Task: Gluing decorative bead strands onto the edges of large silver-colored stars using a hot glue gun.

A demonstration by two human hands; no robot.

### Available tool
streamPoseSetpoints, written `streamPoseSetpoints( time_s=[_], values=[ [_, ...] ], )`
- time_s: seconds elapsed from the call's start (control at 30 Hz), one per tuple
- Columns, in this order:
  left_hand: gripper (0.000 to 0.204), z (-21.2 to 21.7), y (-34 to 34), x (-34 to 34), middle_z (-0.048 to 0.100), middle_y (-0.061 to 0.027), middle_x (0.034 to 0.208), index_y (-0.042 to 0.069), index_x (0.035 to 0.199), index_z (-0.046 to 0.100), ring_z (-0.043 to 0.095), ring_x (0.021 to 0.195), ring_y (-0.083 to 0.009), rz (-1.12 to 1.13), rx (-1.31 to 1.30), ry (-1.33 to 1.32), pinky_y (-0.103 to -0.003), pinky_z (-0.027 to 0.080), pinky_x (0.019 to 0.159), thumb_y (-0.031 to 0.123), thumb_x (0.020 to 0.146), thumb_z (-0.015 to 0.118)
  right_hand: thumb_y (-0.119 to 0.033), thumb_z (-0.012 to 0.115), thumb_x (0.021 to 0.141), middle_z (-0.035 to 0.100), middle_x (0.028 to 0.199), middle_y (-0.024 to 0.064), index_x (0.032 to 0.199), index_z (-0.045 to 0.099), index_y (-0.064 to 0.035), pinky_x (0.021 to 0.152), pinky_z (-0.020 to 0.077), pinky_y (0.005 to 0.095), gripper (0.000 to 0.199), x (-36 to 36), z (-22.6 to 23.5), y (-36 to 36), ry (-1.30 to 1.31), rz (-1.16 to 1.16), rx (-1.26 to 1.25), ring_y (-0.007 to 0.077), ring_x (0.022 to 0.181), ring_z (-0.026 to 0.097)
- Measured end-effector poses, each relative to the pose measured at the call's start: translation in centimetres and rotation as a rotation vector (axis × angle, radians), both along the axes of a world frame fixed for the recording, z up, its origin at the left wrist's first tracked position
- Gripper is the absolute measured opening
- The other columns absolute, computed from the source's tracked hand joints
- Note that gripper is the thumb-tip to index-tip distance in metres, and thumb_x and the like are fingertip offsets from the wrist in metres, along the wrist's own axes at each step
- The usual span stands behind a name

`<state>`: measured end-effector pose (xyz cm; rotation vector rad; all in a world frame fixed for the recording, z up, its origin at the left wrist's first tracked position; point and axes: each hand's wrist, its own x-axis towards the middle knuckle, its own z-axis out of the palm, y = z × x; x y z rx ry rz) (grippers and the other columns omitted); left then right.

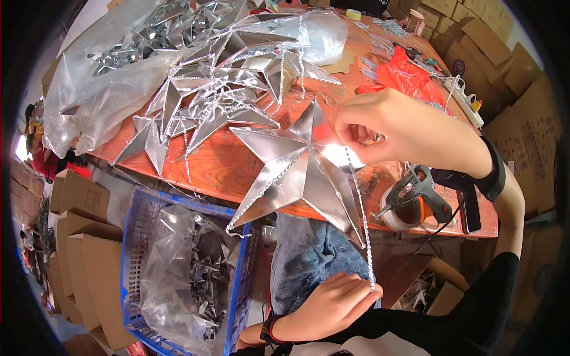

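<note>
A shiny silver five-pointed star [297, 178] lies at the table's near edge, its lower points sticking out past it. A silver beaded trim [369, 255] hangs taut along the star's lower right point. My left hand [329, 305], below the table edge, pinches the trim's lower part between thumb and finger. Above the star's right point, my right hand [386, 124] is closed on the upper part of the same trim. One lower left arm of the star carries a line of trim along its ridge, with a loose tail at the tip.
Several trimmed silver stars [202, 113] pile up behind, beside a clear plastic bag [95, 107]. At right are a glue gun [418, 193], a phone [471, 210], a red plastic bag [409, 77] and a power strip [466, 101]. A blue crate [133, 255] stands lower left; cardboard boxes [95, 261] surround it.
</note>
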<state>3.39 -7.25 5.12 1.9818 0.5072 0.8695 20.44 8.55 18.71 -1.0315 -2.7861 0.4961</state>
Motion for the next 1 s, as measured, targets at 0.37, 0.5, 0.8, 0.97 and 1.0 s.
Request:
streamPoseSetpoints(
  time_s=[0.37, 0.5, 0.8, 0.97, 1.0],
  values=[
    [0.015, 0.9, 0.8, 1.4, 0.062, -0.0097, 0.085, -0.001, 0.091, 0.054, 0.060, 0.077, -0.0232, 0.000, 0.094, -0.085, -0.032, 0.048, 0.069, 0.008, 0.081, 0.060, -0.005, 0.056, 0.072, 0.046, 0.072, 0.0102, 0.074, 0.045, -0.0006, 0.067, 0.0407, 0.0342, 0.013, -1.4, -3.6, 1.4, 0.080, 0.056, 0.157, 0.0267, 0.069, 0.049],
    [0.020, 0.5, 1.2, 1.5, 0.054, -0.0097, 0.071, -0.001, 0.093, 0.059, 0.054, 0.065, -0.0240, 0.035, 0.101, -0.157, -0.034, 0.046, 0.058, 0.007, 0.076, 0.065, -0.006, 0.056, 0.073, 0.047, 0.074, 0.0108, 0.076, 0.045, -0.0006, 0.069, 0.0413, 0.0354, 0.012, -2.0, -4.1, 1.4, 0.083, 0.095, 0.227, 0.0279, 0.073, 0.050],
    [0.016, 0.4, 1.2, 1.4, 0.052, -0.0105, 0.069, -0.001, 0.091, 0.058, 0.054, 0.063, -0.0252, 0.049, 0.039, -0.186, -0.035, 0.045, 0.058, 0.005, 0.077, 0.064, -0.005, 0.055, 0.074, 0.047, 0.076, 0.0113, 0.077, 0.045, -0.0003, 0.068, 0.0420, 0.0357, 0.012, -2.5, -4.1, 1.5, 0.089, 0.097, 0.229, 0.0288, 0.074, 0.050],
    [0.012, 0.7, 1.3, 1.3, 0.050, -0.0111, 0.065, -0.001, 0.086, 0.057, 0.051, 0.058, -0.0262, 0.040, -0.018, -0.206, -0.035, 0.042, 0.054, 0.005, 0.078, 0.063, -0.006, 0.056, 0.077, 0.049, 0.076, 0.0112, 0.080, 0.048, 0.0000, 0.066, 0.0434, 0.0351, 0.011, -2.4, -3.8, 1.4, 0.068, 0.063, 0.222, 0.0283, 0.071, 0.052],
    [0.011, 0.8, 1.4, 1.2, 0.049, -0.0112, 0.065, -0.001, 0.084, 0.056, 0.051, 0.058, -0.0262, 0.038, -0.020, -0.206, -0.035, 0.042, 0.053, 0.004, 0.078, 0.063, -0.006, 0.056, 0.078, 0.050, 0.077, 0.0112, 0.082, 0.048, 0.0000, 0.065, 0.0437, 0.0349, 0.010, -2.4, -3.6, 1.4, 0.072, 0.047, 0.209, 0.0282, 0.071, 0.052]
  ],
)
